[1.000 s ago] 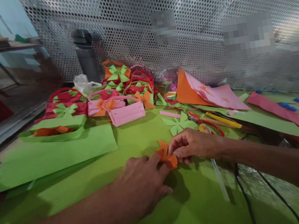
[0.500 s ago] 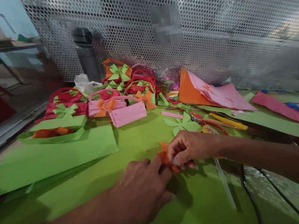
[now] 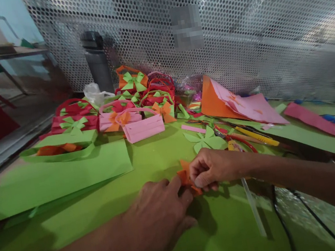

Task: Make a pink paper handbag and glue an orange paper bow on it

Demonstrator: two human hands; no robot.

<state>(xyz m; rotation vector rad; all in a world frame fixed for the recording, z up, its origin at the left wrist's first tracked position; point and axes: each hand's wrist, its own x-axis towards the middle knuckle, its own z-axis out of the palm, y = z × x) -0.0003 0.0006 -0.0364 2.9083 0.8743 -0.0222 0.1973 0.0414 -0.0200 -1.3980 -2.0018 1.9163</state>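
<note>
Orange paper flower [image 3: 184,176], left hand [image 3: 165,210] clamped on its left, right hand [image 3: 207,168] clamped on its right, green flower [image 3: 210,141] behind.

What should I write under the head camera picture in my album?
Left hand and right hand on an orange paper flower, pink bag behind.

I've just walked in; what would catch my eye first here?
Probably the bright cluster of small paper bags left of centre on the green tabletop, with a dark bottle behind. Nearer, the left hand and right hand meet at an orange paper piece. Perforated metal fills the background.
</note>
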